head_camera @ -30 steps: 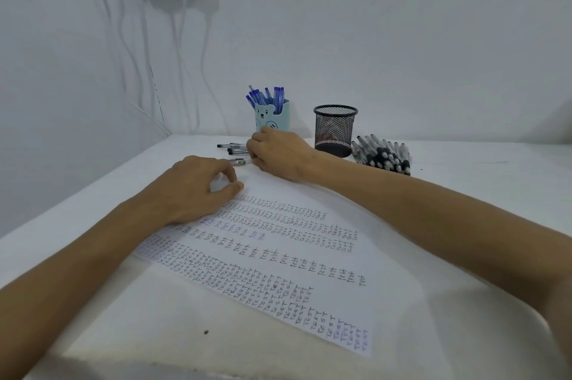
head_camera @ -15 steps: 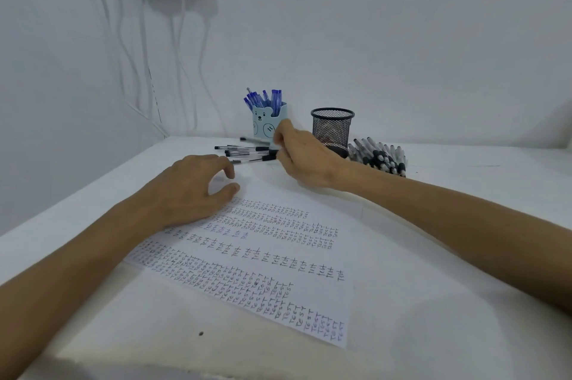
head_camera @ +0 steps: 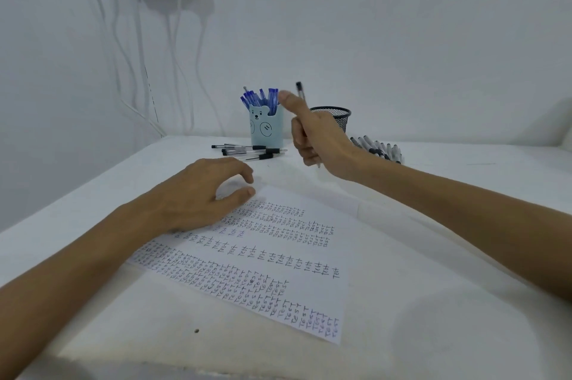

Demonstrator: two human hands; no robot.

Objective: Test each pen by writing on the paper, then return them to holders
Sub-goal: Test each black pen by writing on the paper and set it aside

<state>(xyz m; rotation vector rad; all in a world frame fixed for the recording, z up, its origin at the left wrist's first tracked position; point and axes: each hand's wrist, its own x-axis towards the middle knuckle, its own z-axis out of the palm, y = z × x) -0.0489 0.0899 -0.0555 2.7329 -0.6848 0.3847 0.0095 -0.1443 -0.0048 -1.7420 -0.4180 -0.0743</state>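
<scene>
I see the bear holder (head_camera: 266,129) packed with blue pens (head_camera: 261,98) near the surface's far edge, the mesh holder (head_camera: 335,116) beside it. My right hand (head_camera: 322,141) is raised, its grip closed around a black pen (head_camera: 299,90) held upright, while my left hand (head_camera: 204,194) rests with fingers apart on the paper (head_camera: 247,259). Loose pens (head_camera: 247,151) lie on the white surface (head_camera: 433,302).

Bare table (head_camera: 433,302) open from 3 to 6 o'clock of the paper (head_camera: 278,256). At 12, blocked by bear holder (head_camera: 266,129), mesh holder (head_camera: 337,116), loose pens (head_camera: 250,150); at 1, capped pens (head_camera: 377,149).
</scene>
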